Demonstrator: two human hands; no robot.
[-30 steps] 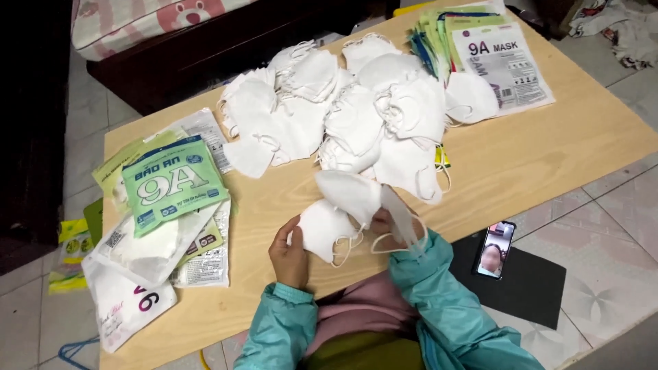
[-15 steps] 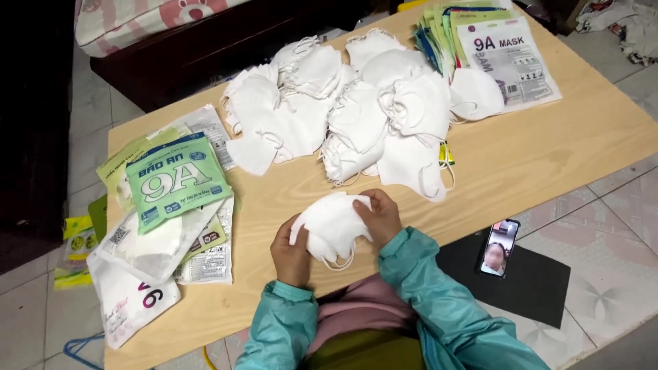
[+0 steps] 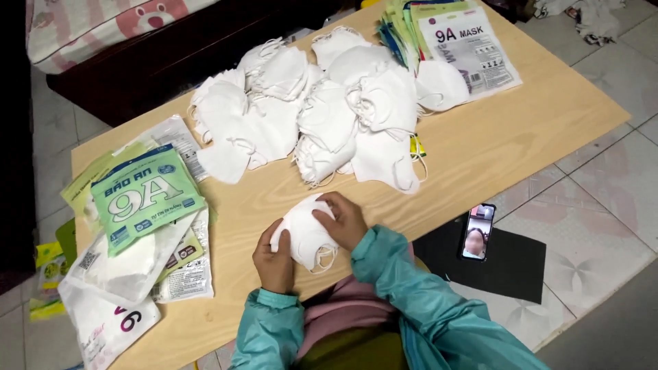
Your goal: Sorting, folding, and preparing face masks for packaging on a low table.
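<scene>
Both hands press a small stack of white face masks flat against the near edge of a low wooden table. My left hand grips the stack's left side. My right hand lies over its top right. An ear loop hangs out at the stack's lower right. Teal sleeves cover both arms.
A big heap of loose white masks covers the table's far middle. Green and white mask packets pile up at the left, more flat packets at the far right. A phone lies on a black mat on the tiled floor.
A second ago my hands held a mask spread open with its loops out. They have since folded it down and pressed it onto the stack at the table's near edge.
</scene>
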